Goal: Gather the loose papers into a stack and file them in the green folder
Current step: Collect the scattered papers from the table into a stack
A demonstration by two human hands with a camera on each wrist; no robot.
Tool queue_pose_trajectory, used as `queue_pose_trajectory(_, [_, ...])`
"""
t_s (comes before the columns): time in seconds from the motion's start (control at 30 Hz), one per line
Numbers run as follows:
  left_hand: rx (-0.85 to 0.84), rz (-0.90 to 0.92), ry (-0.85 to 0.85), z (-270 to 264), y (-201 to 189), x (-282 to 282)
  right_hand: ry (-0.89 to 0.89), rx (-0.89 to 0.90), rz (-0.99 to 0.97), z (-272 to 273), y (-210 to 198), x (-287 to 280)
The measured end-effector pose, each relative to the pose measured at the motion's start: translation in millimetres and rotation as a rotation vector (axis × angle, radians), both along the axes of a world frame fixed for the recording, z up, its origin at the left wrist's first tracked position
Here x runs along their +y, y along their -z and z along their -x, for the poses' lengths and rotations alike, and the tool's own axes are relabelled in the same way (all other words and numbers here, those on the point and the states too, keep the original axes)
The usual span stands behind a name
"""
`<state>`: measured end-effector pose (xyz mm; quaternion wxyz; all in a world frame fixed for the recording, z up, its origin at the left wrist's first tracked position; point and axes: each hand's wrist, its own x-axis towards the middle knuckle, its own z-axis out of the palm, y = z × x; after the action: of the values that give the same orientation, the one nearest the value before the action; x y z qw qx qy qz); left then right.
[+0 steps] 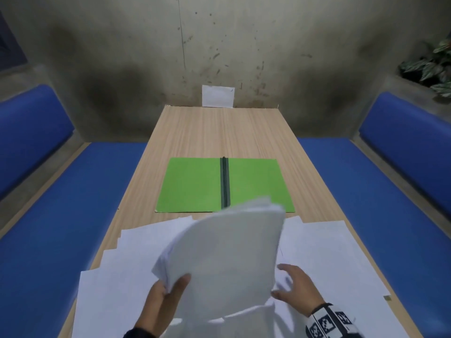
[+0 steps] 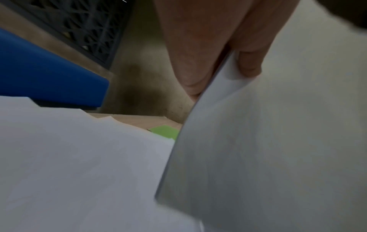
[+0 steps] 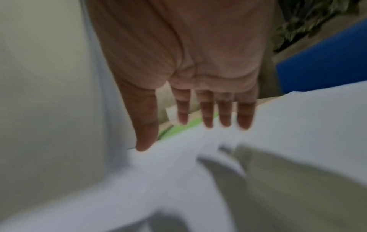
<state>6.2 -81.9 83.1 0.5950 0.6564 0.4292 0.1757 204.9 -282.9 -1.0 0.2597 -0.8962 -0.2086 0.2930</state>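
The green folder lies open flat at the table's middle, a dark spine down its centre. My left hand pinches the lower left edge of a bundle of white papers raised above the table, thumb in front; the sheets bow upward. In the left wrist view the left hand grips that bundle at its edge. My right hand sits just right of the bundle, fingers spread and straight over loose sheets. The right wrist view shows the right hand flat and empty.
More loose white sheets fan out on the wooden table at the near left. A white card leans against the far wall. Blue benches flank both sides; a plant stands at the far right.
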Motion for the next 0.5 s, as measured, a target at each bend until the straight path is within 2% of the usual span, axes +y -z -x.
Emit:
queue_pose_trajectory(0.1, [-0.010,0.104,-0.072,6.9,9.3,24.1,0.094,-0.129,0.308,-15.6,14.4,-14.9])
queue_pose_trajectory(0.23, [0.007,0.061,-0.193,28.6,14.6,53.1,0.125,-0.121,0.471,-20.7,21.8,-28.1])
queue_pose_trajectory(0.4, [0.074,0.101,-0.317,57.3,17.5,65.1,0.105,-0.179,0.490,-21.7,15.4,-27.0])
queue_pose_trajectory(0.5, [0.099,0.135,-0.376,73.4,29.7,67.6,0.108,-0.105,0.340,-32.8,18.2,-29.4])
